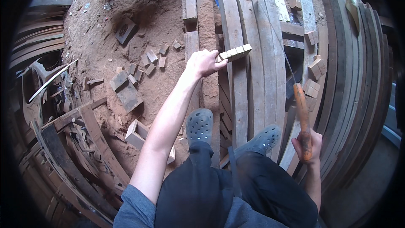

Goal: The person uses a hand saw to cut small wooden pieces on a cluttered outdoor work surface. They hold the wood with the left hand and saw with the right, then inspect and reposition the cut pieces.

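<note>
Dark-trousered legs (194,190) fill the near part of my feed. Beyond them, the left hand (203,63) has its fingers closed on one end of a notched wooden block (235,53), which extends over the left edge of the long planks (258,93); contact I can't confirm. The right hand (316,145) grips what looks like an orange-handled saw (301,105), blade apart from the block. I judge this as positioning; cutting would call for steadying the block, then bringing the blade across.

Matt wooden block (238,52), rough planks (257,93)
</note>
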{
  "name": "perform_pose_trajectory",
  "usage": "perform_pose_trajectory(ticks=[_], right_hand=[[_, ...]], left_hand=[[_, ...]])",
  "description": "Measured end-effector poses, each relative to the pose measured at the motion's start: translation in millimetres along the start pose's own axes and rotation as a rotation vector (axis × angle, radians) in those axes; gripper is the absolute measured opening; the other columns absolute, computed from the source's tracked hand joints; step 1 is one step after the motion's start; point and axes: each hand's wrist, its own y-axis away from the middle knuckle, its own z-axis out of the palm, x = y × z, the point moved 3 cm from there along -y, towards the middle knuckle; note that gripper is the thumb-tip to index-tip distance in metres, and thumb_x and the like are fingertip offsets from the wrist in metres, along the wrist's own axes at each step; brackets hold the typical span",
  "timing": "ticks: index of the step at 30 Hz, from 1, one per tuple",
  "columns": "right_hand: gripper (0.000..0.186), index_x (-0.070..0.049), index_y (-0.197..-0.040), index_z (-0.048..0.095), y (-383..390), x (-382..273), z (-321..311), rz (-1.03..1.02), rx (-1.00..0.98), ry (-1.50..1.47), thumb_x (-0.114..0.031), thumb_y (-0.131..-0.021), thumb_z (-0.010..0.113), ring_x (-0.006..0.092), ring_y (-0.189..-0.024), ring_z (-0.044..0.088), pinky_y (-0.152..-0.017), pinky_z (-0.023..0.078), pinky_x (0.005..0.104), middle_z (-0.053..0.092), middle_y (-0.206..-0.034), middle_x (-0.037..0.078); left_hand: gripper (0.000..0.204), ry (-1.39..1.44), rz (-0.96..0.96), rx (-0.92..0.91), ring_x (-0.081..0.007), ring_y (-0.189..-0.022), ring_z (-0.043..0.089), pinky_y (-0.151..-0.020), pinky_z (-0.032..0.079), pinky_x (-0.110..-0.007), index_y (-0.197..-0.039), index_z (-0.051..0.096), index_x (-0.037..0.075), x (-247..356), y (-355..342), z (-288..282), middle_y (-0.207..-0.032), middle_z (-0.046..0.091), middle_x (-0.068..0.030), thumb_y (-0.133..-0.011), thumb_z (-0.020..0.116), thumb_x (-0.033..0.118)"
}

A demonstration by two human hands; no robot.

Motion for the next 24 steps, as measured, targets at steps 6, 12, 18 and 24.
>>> perform_pose_trajectory(ticks=[6, 12, 18, 24], right_hand=[[0.021, 0.001, -0.084, 0.057, 0.6, -1.3, 1.2, -0.016, 0.001, -0.009, -0.003, -0.068, 0.071, 0.0206, -0.049, 0.046, -0.05, 0.039, 0.0299, 0.046, -0.059, 0.007], [0.023, 0.002, -0.088, 0.059, 2.0, -1.3, 2.6, -0.007, 0.002, -0.018, -0.003, -0.069, 0.072, 0.0202, -0.049, 0.046, -0.05, 0.039, 0.0298, 0.045, -0.059, 0.007], [0.021, 0.001, -0.084, 0.058, 2.9, -2.3, 4.7, 0.015, 0.013, -0.025, -0.003, -0.069, 0.072, 0.0197, -0.048, 0.047, -0.05, 0.039, 0.0298, 0.046, -0.059, 0.007], [0.019, 0.0, -0.079, 0.055, 2.9, -4.8, 4.9, 0.009, 0.014, -0.038, -0.002, -0.069, 0.072, 0.0194, -0.048, 0.049, -0.05, 0.04, 0.0294, 0.048, -0.058, 0.006]], left_hand=[[0.052, -0.025, 0.067, 0.037, -0.0336, -0.07, 0.067, -0.067, 0.053, -0.044, -0.078, 0.064, 0.007, 4.5, 0.1, -0.9, -0.069, 0.065, -0.0173, -0.085, 0.054, 0.057], [0.047, -0.1, 0.113, 0.101, -0.0331, -0.066, 0.067, -0.062, 0.054, -0.043, -0.083, 0.061, 0.006, 6.8, 7.8, 6.4, -0.067, 0.065, -0.0158, -0.085, 0.058, 0.053], [0.044, -0.134, 0.406, 0.333, -0.0285, -0.07, 0.064, -0.062, 0.053, -0.039, -0.085, 0.058, 0.006, -7.6, 13.6, 11.7, -0.073, 0.061, -0.0118, -0.08, 0.066, 0.049], [0.048, -0.229, 0.331, 0.367, -0.0248, -0.065, 0.066, -0.057, 0.053, -0.037, -0.084, 0.059, 0.006, -17.4, 15.8, 27.5, -0.069, 0.063, -0.0101, -0.08, 0.065, 0.053]])
